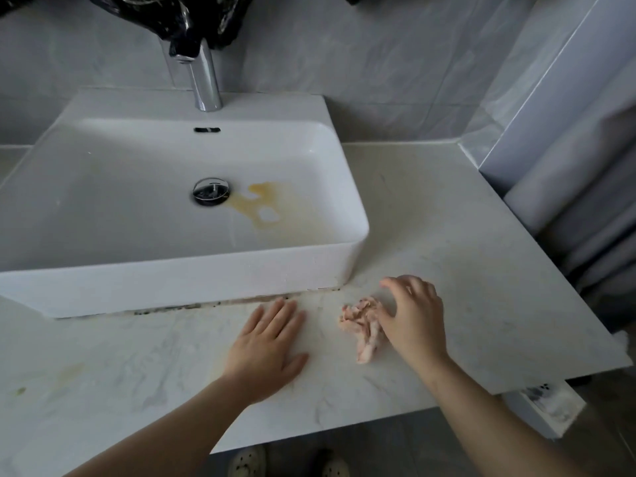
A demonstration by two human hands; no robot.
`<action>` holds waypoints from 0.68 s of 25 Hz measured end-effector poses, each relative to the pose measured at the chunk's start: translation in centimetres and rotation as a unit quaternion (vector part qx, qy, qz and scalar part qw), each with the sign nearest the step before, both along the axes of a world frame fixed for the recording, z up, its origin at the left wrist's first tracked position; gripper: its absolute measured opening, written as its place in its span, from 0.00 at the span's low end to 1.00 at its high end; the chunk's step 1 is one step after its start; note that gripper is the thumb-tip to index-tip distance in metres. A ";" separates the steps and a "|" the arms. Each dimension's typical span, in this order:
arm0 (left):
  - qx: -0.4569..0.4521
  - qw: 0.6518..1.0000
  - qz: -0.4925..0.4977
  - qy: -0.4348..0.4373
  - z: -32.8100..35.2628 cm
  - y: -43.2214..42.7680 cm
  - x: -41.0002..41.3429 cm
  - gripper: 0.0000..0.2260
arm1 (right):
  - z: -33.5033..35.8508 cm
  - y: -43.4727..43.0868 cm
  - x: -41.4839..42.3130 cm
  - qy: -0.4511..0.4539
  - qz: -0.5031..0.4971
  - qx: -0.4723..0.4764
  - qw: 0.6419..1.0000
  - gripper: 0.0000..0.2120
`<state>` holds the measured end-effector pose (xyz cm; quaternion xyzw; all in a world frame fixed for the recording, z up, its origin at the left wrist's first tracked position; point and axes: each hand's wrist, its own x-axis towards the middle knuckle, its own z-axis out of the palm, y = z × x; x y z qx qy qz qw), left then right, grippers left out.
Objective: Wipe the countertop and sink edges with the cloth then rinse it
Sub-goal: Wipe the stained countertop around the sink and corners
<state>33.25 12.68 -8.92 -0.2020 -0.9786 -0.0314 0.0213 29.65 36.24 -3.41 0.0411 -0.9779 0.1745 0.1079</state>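
Observation:
A crumpled pinkish cloth (364, 324) lies on the pale marble countertop (464, 256), just right of the sink's front corner. My right hand (414, 315) hovers over the cloth's right side with fingers spread and relaxed, its palm edge against the cloth. My left hand (270, 344) lies flat on the countertop to the left of the cloth, fingers straight, close to the sink's front wall. The white rectangular sink (179, 284) stands on the counter with a yellow stain beside its drain (211, 191).
A chrome tap (203, 80) rises behind the basin, its top wrapped in black plastic (179, 15). Dark grime lines the seam under the sink's front. Yellowish marks show on the counter at lower left. A grey tiled wall closes the right side. Slippers show below the counter edge.

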 end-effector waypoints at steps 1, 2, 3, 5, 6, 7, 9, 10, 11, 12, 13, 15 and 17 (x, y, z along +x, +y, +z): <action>-0.004 1.000 0.017 -0.014 -0.1 0.0 -0.1 0.27 | -0.1 -0.5 0.4 0.031 0.031 0.008 0.999 0.06; -0.007 0.999 0.025 -0.023 -0.2 0.0 -0.1 0.27 | -0.3 -1.5 0.9 0.024 0.068 -0.005 0.997 0.02; -0.008 0.999 0.027 -0.026 -0.2 0.0 -0.1 0.27 | -0.8 -2.4 1.4 -0.006 0.107 -0.016 0.994 0.02; -0.004 0.999 0.027 -0.026 -0.1 0.1 -0.1 0.28 | -2.1 -3.0 2.0 -0.048 0.138 -0.018 0.989 0.03; -0.001 0.999 0.028 -0.025 -0.1 0.2 -0.1 0.28 | -2.2 -2.9 2.2 -0.074 0.148 -0.009 0.986 0.05; 0.003 0.999 0.028 -0.023 -0.1 0.2 -0.1 0.28 | -1.3 -2.5 2.3 -0.136 0.146 -0.017 0.980 0.08; 0.013 0.999 0.028 -0.013 -0.1 0.1 -0.1 0.28 | -0.2 -1.0 1.7 -0.200 0.108 -0.032 0.973 0.14; 0.016 0.999 0.028 -0.010 -0.1 0.1 -0.1 0.28 | -0.3 -0.1 1.3 -0.205 0.096 0.001 0.974 0.15; 0.015 0.999 0.028 -0.010 -0.1 0.1 0.0 0.28 | -0.3 0.3 0.8 -0.176 0.092 0.060 0.978 0.12; 0.014 0.999 0.031 -0.014 0.0 0.1 0.0 0.28 | -0.1 0.0 0.6 -0.105 0.090 0.120 0.983 0.08; 0.013 0.999 0.034 -0.018 0.0 0.2 0.0 0.28 | -0.6 -0.8 0.4 -0.060 0.081 0.127 0.987 0.05; 0.006 0.999 0.034 -0.030 0.0 0.1 -0.1 0.28 | -2.7 -2.7 0.7 -0.020 0.134 0.037 0.990 0.05; 0.005 0.999 0.034 -0.030 0.0 0.1 -0.1 0.29 | -4.3 -2.5 1.3 -0.030 0.200 -0.016 0.979 0.13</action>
